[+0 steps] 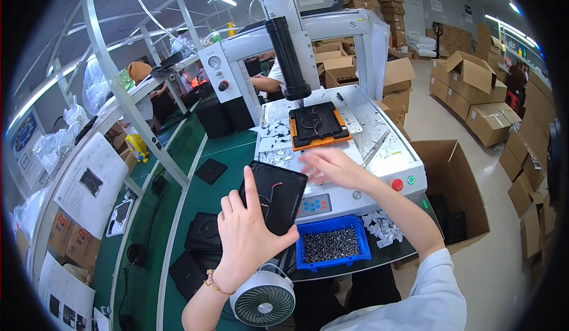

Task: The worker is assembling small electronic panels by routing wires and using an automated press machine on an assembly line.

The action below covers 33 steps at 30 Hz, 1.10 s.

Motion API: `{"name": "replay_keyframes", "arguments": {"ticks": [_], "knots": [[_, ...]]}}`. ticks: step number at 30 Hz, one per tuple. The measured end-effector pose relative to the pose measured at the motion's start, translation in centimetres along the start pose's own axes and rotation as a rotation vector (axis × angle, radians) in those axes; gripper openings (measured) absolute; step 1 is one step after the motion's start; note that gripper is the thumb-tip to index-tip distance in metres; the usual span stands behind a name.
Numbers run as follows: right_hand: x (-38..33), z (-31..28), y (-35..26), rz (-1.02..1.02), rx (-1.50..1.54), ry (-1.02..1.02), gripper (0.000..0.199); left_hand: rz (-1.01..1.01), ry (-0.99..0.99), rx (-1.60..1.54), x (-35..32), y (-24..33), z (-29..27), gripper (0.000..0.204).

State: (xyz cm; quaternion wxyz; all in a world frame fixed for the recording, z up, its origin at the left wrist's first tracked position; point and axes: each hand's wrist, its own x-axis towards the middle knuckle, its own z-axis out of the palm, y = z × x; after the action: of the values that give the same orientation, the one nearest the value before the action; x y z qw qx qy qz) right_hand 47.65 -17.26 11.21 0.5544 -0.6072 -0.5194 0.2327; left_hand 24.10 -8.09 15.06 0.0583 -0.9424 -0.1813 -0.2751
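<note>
My left hand [253,225] grips a black rectangular plastic housing [283,197] by its edges, tilted up, index finger stretched along its side. Thin wires, one with a red end, show inside the housing. My right hand [339,168] is just to the right of it, blurred by motion, fingers apart and nothing visible in them. Beyond that hand, a similar black housing [313,122] with a looped wire lies in an orange fixture [320,140] on the machine's white bed. A black screwdriving spindle [288,58] stands above this fixture.
A blue bin [366,254] of small dark screws sits before the machine, beside white scraps [382,227]. More black housings [203,231] are stacked at left, above a white fan [262,298]. A red button [397,184] is on the machine's front. An open carton [468,212] stands at right.
</note>
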Motion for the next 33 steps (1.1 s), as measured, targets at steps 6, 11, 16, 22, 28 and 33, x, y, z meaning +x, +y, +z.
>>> {"name": "replay_keyframes", "arguments": {"ticks": [6, 11, 16, 22, 28, 33], "knots": [[-6.1, 2.2, 1.1, 0.242, 0.647, -0.037, 0.038, 0.095, 0.005, -0.083, -0.7, 1.9, -0.5, 0.122], [-10.4, 1.5, 3.3, 0.293, 0.952, 0.018, 0.037, -0.302, -0.266, -1.188, -0.8, -0.5, 0.6, 0.092], [-13.7, 1.7, 3.4, 0.269, 1.209, -0.068, 0.038, -0.728, -0.676, -2.499, -4.1, -0.3, 3.4, 0.099], [-14.6, 1.4, 1.0, 0.191, 0.510, 0.167, 0.035, -0.627, -1.009, -2.659, -7.6, 5.1, 3.7, 0.114], [-14.2, 1.2, -3.2, -0.484, -0.544, -0.084, 0.030, -0.570, -1.030, -2.758, -8.5, 6.3, 5.2, 0.107], [-14.0, 0.6, -4.7, -0.789, -0.938, -0.030, 0.020, -0.596, -0.918, -2.731, -8.8, 6.3, 5.3, 0.102]]}}
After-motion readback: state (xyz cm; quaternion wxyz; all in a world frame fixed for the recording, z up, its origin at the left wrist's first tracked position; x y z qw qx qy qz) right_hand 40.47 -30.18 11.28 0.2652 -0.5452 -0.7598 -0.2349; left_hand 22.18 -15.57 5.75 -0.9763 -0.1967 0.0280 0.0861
